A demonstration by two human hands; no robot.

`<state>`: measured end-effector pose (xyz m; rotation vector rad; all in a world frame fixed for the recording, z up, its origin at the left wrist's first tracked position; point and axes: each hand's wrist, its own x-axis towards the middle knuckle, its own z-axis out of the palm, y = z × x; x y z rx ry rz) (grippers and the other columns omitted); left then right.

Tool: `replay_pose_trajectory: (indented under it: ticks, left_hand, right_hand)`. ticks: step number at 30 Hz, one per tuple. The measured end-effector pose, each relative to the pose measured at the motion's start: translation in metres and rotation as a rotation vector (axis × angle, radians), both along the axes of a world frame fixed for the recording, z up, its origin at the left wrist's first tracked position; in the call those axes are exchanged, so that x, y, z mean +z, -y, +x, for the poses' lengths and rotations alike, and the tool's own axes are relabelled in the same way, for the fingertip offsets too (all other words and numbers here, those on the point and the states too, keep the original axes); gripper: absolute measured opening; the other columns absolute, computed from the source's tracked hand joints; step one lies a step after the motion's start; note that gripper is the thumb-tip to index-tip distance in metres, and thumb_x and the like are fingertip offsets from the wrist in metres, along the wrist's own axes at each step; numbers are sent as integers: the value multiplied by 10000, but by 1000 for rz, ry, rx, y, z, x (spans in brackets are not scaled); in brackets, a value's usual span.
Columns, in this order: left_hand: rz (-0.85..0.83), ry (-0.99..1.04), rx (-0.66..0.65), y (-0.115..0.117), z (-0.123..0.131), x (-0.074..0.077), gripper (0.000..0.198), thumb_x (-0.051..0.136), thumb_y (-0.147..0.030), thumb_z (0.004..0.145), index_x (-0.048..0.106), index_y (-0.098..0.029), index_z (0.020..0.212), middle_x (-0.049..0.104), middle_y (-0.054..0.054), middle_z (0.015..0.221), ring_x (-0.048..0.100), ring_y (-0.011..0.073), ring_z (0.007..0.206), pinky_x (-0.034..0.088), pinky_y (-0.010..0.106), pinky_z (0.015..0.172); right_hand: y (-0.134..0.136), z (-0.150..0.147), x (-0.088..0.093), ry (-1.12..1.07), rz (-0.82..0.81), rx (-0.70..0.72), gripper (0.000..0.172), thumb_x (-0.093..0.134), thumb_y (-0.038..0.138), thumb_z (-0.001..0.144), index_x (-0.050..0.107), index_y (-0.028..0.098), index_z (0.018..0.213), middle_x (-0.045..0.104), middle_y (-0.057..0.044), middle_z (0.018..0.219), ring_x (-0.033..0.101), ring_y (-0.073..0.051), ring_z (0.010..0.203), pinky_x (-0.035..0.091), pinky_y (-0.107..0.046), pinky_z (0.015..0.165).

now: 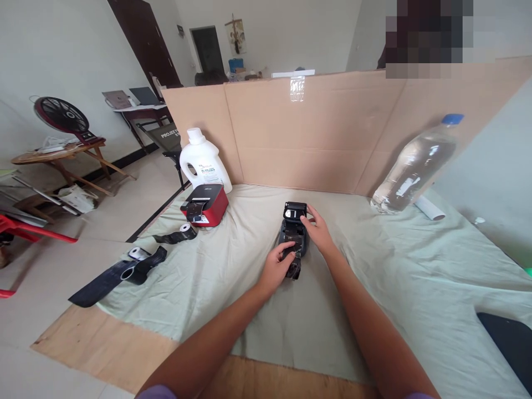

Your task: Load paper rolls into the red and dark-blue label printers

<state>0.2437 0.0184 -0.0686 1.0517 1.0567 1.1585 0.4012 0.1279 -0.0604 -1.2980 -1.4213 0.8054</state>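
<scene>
A small black printer point(293, 230) lies open on the pale green cloth point(233, 277) in the middle of the table. My left hand point(276, 269) is closed round its near end, where a strip of dark paper hangs out. Resting on the printer's right side near the raised lid, my right hand point(318, 228) has its fingers curled against the body. To the left stand a red and black printer point(205, 205), a small paper roll point(184, 231) with a dark strip, and further rolls with dark strips point(128, 271).
A cardboard screen point(316, 127) walls the back of the table. A white jug point(203, 160) stands at back left, a clear water bottle point(415, 163) leans at back right beside a white tube point(430, 208). A dark flat object point(509, 338) lies at the right edge.
</scene>
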Motion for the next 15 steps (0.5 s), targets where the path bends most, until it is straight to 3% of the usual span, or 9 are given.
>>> replay_pose_trajectory:
  ticks: [6, 10, 15]
  left_hand:
    - [10, -24, 14, 5, -5, -1, 453, 717, -431, 792, 692, -139, 1137, 692, 46, 835, 599, 118, 620, 529, 260, 631]
    - [11, -30, -1, 5, -6, -1, 455, 710, -423, 801, 692, -140, 1156, 696, 53, 850, 608, 128, 642, 530, 264, 640]
    - [16, -69, 4, 4, -7, -6, 428, 699, -416, 814, 704, -169, 1163, 697, 52, 838, 610, 141, 661, 528, 268, 657]
  right_hand:
    - [18, 4, 14, 13, 29, 74, 450, 613, 503, 831, 685, 218, 1172, 601, -97, 1268, 571, -199, 933, 486, -368, 869]
    - [24, 10, 16, 69, 2, 200, 325, 662, 459, 794, 728, 228, 1013, 614, -84, 1230, 588, -223, 1035, 489, -346, 838]
    - [21, 9, 8, 60, -119, 187, 500, 668, 412, 776, 650, 274, 1257, 599, -71, 1322, 580, -222, 1065, 496, -383, 925]
